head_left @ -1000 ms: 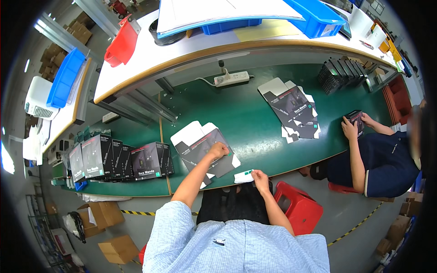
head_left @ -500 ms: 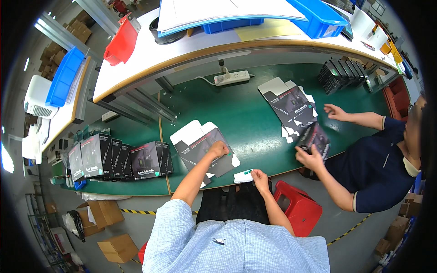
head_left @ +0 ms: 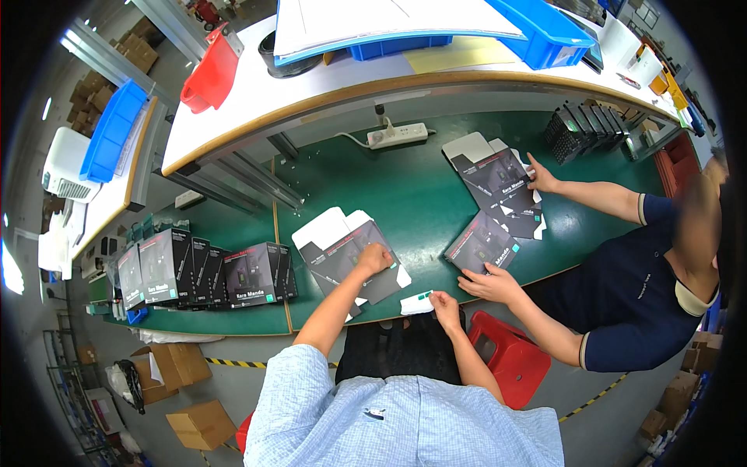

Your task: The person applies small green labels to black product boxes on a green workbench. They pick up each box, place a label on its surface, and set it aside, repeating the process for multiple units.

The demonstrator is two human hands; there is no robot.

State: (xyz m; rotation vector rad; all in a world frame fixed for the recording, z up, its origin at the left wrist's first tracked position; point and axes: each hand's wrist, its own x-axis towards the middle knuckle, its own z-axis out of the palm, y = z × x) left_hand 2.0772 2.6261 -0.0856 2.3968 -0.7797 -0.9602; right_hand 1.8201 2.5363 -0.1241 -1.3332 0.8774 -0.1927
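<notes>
Several dark flattened cartons (head_left: 333,261) with white flaps lie fanned on the green bench in front of me. My left hand (head_left: 375,258) rests curled on the top one, fingers closed, beside a small green label at the carton's corner. Whether anything is inside those fingers is hidden. Near the bench's front edge, my right hand (head_left: 446,310) pinches the end of a white label sheet (head_left: 415,303) carrying green labels.
To the left stand several folded-up dark boxes (head_left: 249,275). On the right a co-worker's hands (head_left: 494,286) touch a made-up box (head_left: 481,243) and flattened cartons (head_left: 494,175). A power strip (head_left: 397,135) lies at the back; a red stool (head_left: 513,362) stands below.
The co-worker's box has moved left and now rests on the bench, while their other hand has gone to the flattened cartons. My own hands have barely moved.
</notes>
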